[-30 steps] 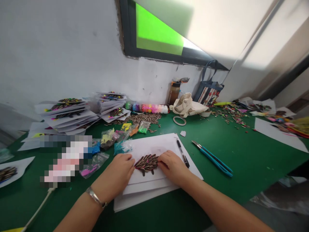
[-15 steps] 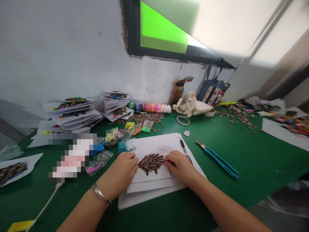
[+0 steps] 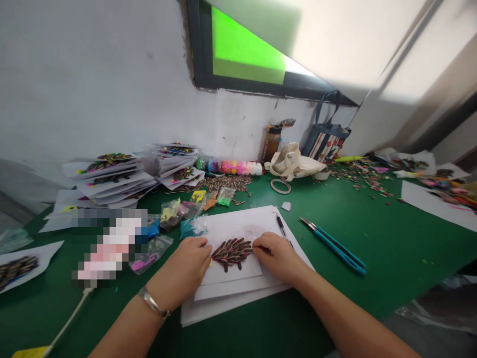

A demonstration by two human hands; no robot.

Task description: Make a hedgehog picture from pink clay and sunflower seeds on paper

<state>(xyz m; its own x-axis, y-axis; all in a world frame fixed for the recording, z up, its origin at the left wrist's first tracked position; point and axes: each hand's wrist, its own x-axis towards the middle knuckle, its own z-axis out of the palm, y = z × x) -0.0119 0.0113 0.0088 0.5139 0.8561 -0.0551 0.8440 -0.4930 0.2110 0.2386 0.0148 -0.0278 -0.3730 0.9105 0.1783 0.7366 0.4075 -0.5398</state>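
A leaf-shaped or animal-like figure of overlapping sunflower seeds (image 3: 233,251), with pink showing between them, lies on a white sheet of paper (image 3: 238,278). Two seeds stick out below it like feet. My left hand (image 3: 192,263) rests at the figure's left end, fingers curled and pressed together by a small yellow bit; whatever they hold is hidden. At the right end, my right hand (image 3: 278,256) pinches with thumb and forefinger against the outermost seeds. What is between those fingertips is too small to make out. More white sheets lie underneath.
Blue tweezers (image 3: 339,248) lie to the right, a black pen (image 3: 281,224) on the paper. Behind are bags of coloured clay (image 3: 171,211), a seed pile (image 3: 231,183), a tape roll (image 3: 280,186), a bottle (image 3: 272,143) and stacked seed pictures (image 3: 112,179). A blurred item's cable (image 3: 69,323) runs at left.
The view has shifted slightly, so everything sits a little further left. Both hands stay at the two ends of the seed figure, with hardly any visible movement.
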